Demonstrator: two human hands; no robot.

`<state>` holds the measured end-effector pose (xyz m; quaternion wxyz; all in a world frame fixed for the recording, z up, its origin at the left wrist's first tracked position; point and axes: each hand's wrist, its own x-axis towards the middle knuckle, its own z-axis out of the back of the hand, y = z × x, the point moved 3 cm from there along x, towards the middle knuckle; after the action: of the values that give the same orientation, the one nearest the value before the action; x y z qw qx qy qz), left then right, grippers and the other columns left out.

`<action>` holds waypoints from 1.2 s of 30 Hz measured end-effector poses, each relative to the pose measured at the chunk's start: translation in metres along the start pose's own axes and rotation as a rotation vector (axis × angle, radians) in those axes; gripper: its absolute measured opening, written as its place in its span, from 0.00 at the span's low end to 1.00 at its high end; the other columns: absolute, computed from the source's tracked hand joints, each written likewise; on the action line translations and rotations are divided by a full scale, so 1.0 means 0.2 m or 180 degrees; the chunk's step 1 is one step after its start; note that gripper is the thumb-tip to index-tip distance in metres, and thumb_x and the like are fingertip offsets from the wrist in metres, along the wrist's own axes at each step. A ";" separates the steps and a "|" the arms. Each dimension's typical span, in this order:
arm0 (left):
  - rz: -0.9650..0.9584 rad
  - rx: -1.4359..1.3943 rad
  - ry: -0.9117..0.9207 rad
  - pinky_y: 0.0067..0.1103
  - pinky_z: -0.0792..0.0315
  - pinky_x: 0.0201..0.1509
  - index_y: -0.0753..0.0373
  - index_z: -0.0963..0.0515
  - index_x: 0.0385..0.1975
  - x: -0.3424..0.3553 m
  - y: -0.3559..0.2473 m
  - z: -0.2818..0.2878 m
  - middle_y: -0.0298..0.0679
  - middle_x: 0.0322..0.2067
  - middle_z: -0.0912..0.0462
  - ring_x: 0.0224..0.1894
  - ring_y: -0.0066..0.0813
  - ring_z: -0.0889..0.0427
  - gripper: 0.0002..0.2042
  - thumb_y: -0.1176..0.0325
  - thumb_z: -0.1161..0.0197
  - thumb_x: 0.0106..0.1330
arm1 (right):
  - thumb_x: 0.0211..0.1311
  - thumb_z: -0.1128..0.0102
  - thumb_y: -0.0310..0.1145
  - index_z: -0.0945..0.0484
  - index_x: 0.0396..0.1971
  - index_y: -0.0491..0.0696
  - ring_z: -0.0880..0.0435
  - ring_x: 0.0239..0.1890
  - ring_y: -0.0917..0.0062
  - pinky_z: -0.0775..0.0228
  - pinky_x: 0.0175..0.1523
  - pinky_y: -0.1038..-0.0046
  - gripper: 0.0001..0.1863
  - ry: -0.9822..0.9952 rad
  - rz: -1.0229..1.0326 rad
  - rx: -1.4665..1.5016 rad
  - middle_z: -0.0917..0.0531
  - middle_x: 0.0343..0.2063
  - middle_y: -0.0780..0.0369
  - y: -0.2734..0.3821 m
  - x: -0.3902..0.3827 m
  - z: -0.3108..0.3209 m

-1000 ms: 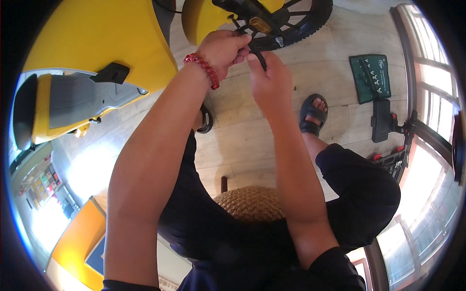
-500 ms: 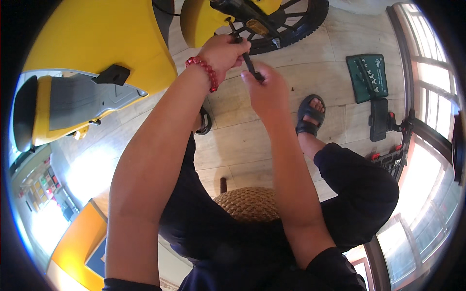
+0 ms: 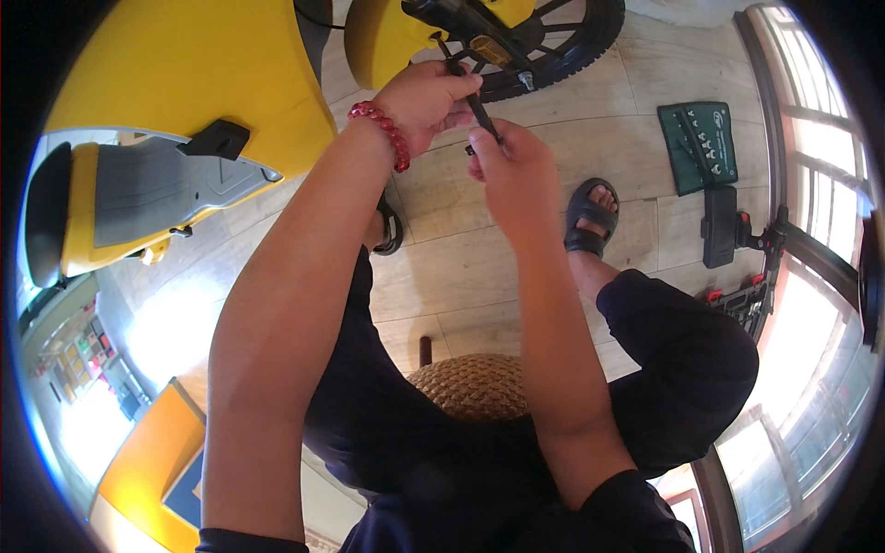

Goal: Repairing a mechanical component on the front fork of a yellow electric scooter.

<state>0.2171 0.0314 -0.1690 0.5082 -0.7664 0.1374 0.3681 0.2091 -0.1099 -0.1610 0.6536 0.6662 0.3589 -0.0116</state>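
Observation:
A slim dark rod-like tool (image 3: pixel 481 112) slants between my hands, its upper end close to the black fork leg of a yellow vehicle's wheel (image 3: pixel 590 41). My left hand (image 3: pixel 426 100), with a red bead bracelet (image 3: pixel 382 129) at the wrist, is closed on the upper part of the tool, thumb along it. My right hand (image 3: pixel 518 170) is closed around its lower end. A small dark piece pokes out beside the right fingers; whether it belongs to the tool I cannot tell. The fork leg (image 3: pixel 461 26) partly covers the wheel's hub.
A yellow body panel (image 3: pixel 194 74) and grey-and-yellow seat part (image 3: pixel 138 198) stand at the left. On the wooden floor at the right lie a green tool pouch (image 3: pixel 698 152) with several wrenches and a black case (image 3: pixel 719 229). A woven stool (image 3: pixel 470 382) is below me.
My right hand has shifted slightly right and down, and a small dark piece now shows beside its fingers. My left hand has moved slightly, still holding the rod-like tool.

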 end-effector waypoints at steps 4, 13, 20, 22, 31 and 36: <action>0.0008 0.0356 -0.0175 0.16 0.29 0.39 0.65 0.28 0.39 -0.01 -0.01 0.02 0.35 0.35 0.22 0.36 0.20 0.25 0.08 0.71 0.46 0.62 | 0.62 0.50 0.39 0.27 0.35 0.41 0.23 0.23 0.73 0.27 0.30 0.70 0.15 -0.0344 0.0329 0.0121 0.25 0.19 0.63 -0.01 -0.01 -0.02; -0.0055 0.0152 -0.0068 0.14 0.30 0.38 0.63 0.28 0.37 -0.01 0.00 0.01 0.33 0.31 0.24 0.34 0.19 0.25 0.08 0.69 0.43 0.61 | 0.64 0.54 0.41 0.27 0.36 0.41 0.23 0.21 0.72 0.27 0.29 0.70 0.17 0.0073 -0.0723 0.1393 0.24 0.20 0.62 -0.06 0.01 0.00; 0.0011 0.0603 -0.0049 0.14 0.29 0.35 0.64 0.29 0.39 0.00 0.00 0.02 0.35 0.30 0.24 0.29 0.19 0.25 0.09 0.71 0.42 0.60 | 0.64 0.55 0.39 0.27 0.34 0.41 0.22 0.22 0.73 0.28 0.29 0.75 0.15 -0.0226 0.0249 0.0651 0.25 0.21 0.61 -0.03 -0.01 0.00; 0.0035 0.0567 -0.0017 0.15 0.29 0.34 0.64 0.29 0.39 -0.03 -0.02 0.01 0.34 0.30 0.24 0.29 0.19 0.25 0.09 0.71 0.42 0.60 | 0.64 0.54 0.39 0.29 0.43 0.39 0.25 0.25 0.80 0.29 0.36 0.76 0.18 0.0190 -0.0928 0.2543 0.28 0.21 0.66 -0.06 -0.04 -0.04; -0.0066 0.0370 -0.0364 0.16 0.31 0.36 0.63 0.28 0.39 -0.03 -0.02 -0.01 0.33 0.32 0.24 0.31 0.21 0.25 0.10 0.70 0.41 0.59 | 0.63 0.54 0.41 0.28 0.36 0.43 0.24 0.21 0.77 0.27 0.28 0.74 0.15 -0.0002 0.0485 -0.0548 0.28 0.20 0.62 0.04 -0.05 -0.06; -0.0008 0.0310 -0.0139 0.16 0.30 0.37 0.63 0.29 0.39 -0.03 -0.03 -0.01 0.33 0.34 0.25 0.33 0.22 0.24 0.11 0.70 0.40 0.59 | 0.63 0.54 0.41 0.28 0.38 0.40 0.24 0.23 0.78 0.27 0.31 0.75 0.17 -0.0085 -0.1039 0.2105 0.28 0.19 0.64 -0.08 -0.05 -0.05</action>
<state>0.2164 0.0312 -0.1600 0.5482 -0.7327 0.1431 0.3769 0.1900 -0.1080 -0.1696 0.3972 0.7752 0.4287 -0.2398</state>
